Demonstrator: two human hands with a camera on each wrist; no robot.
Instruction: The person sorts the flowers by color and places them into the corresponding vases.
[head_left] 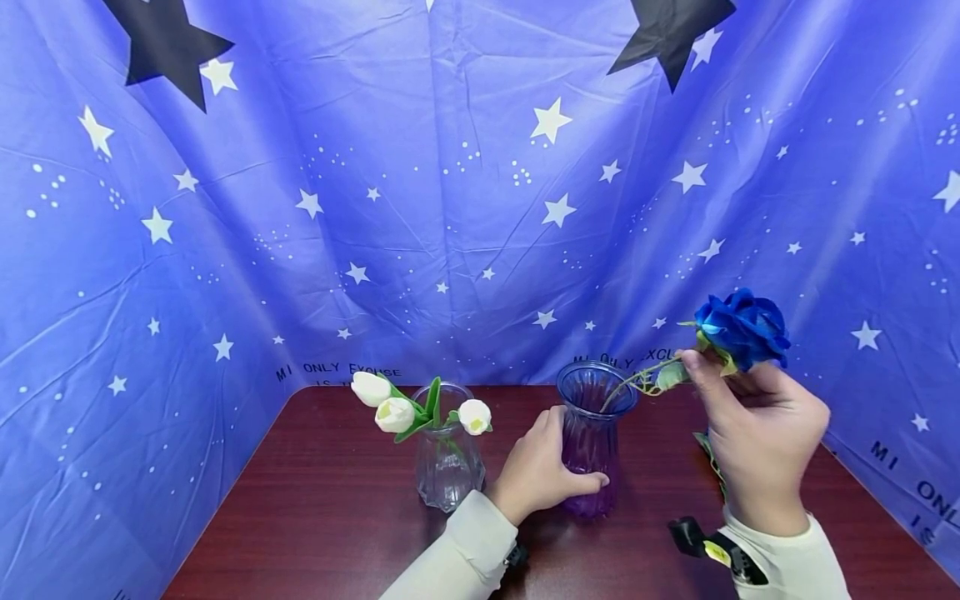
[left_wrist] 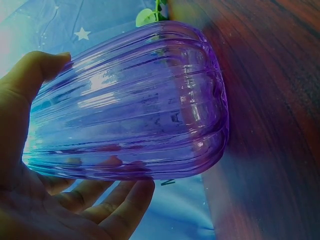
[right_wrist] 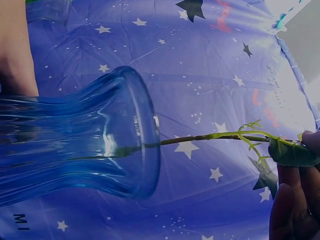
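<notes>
A ribbed glass vase (head_left: pixel 591 442), blue at its flared rim and purple at its base, stands upright on the table. My left hand (head_left: pixel 536 467) grips it round the side, thumb across the front; in the left wrist view the fingers (left_wrist: pixel 127 205) lie along the other side. With my right hand (head_left: pixel 768 433) I pinch the stem of a blue artificial rose (head_left: pixel 742 329) just below the bloom. The rose tilts to the right of the vase, and its stem (right_wrist: pixel 192 138) runs through the mouth, its lower end inside the glass. A green leaf (right_wrist: pixel 292 152) sits by my fingertips.
Left of my left hand, a clear glass vase (head_left: pixel 450 471) holds white tulips (head_left: pixel 394 414). Partly hidden behind my right wrist, a leafy stem (head_left: pixel 708 458) lies on the dark red table (head_left: pixel 315 500). A blue star-printed cloth (head_left: pixel 450 208) hangs behind and at both sides.
</notes>
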